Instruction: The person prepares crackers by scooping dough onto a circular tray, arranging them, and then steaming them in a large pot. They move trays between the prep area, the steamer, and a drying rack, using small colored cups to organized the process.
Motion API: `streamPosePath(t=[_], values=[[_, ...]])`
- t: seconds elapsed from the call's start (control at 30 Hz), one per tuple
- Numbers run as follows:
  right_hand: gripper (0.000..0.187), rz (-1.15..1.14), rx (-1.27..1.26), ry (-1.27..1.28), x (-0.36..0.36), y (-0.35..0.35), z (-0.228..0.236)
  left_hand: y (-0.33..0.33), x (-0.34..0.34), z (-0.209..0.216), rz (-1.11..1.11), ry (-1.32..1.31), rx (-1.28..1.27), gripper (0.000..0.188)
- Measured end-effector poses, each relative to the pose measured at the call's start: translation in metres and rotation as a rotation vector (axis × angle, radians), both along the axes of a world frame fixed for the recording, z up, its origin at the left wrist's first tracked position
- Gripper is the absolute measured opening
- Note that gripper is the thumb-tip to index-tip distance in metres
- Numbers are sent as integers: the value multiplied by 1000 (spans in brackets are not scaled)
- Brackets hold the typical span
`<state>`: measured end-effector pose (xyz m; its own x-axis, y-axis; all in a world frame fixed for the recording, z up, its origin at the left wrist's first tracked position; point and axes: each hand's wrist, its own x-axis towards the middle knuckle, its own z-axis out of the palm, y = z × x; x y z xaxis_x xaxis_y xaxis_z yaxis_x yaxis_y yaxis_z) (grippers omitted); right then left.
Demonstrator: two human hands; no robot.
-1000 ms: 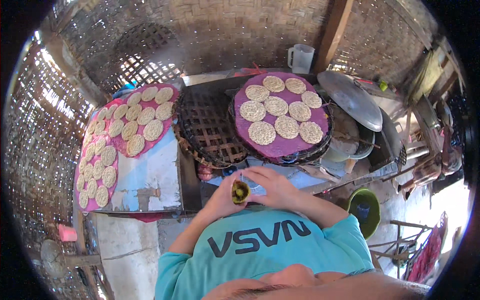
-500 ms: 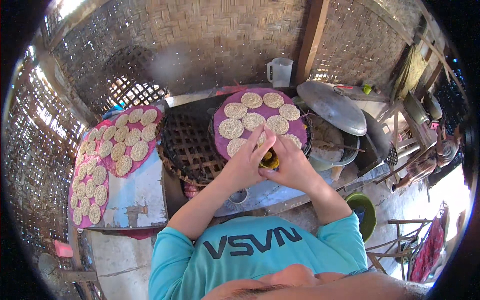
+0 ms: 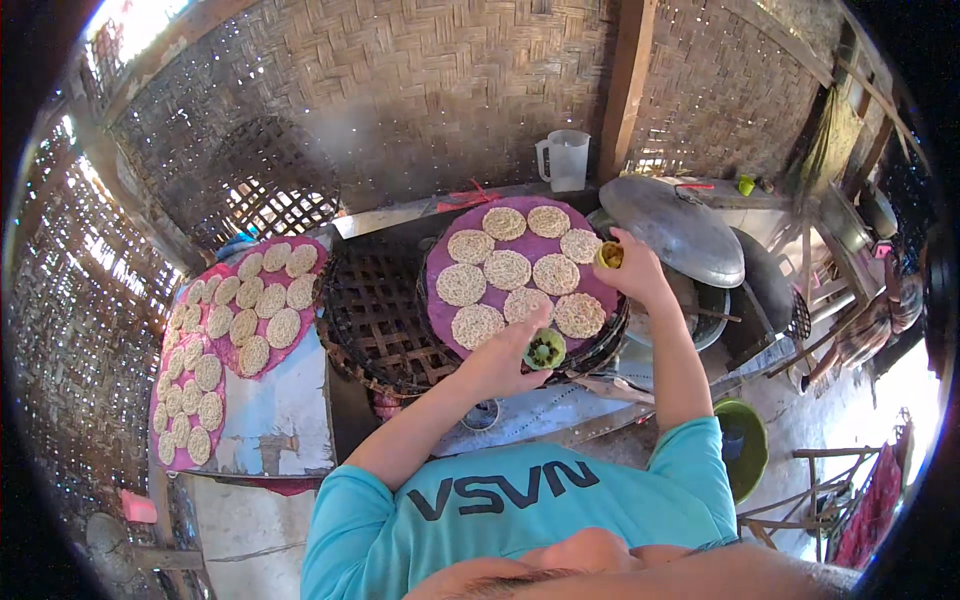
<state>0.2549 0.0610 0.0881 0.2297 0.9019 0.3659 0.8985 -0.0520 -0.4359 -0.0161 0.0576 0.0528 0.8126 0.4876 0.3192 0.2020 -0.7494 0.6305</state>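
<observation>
My left hand [image 3: 505, 356] is closed round a small round green piece [image 3: 546, 349], with dark spots showing inside it, above the near edge of a round purple cloth [image 3: 503, 325]. Farther right, my right hand [image 3: 638, 268] grips a small yellow cup-like piece [image 3: 609, 256] at the cloth's right edge. Flat, pale discs of thin strands, such as this noodle-like disc [image 3: 507, 270], lie spaced out on the cloth. The left fingertips partly cover one disc near the front. What exactly the two held pieces are, I cannot make out.
An open-weave basket [image 3: 380, 300] stands left of the cloth; more discs lie on pink cloths [image 3: 283, 345] beyond it. At right, a large metal lid [image 3: 672, 228] leans over a basin [image 3: 712, 325]. Behind stands a clear jug [image 3: 568, 160]. A green tub [image 3: 742, 450] is below right.
My hands, together over the near part of the cloth before, have come apart. The right moved away and rightward with the yellow piece; the left stays near the front with the green piece.
</observation>
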Motion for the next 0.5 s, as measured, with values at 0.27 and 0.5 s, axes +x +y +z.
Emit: streamPosePath(t=[0.27, 0.5], values=[[80, -86, -304, -132, 1, 16, 7, 7, -2, -9, 50, 105, 296, 94], [67, 37, -32, -91, -12, 41, 31, -3, -43, 22, 147, 20, 329, 99]])
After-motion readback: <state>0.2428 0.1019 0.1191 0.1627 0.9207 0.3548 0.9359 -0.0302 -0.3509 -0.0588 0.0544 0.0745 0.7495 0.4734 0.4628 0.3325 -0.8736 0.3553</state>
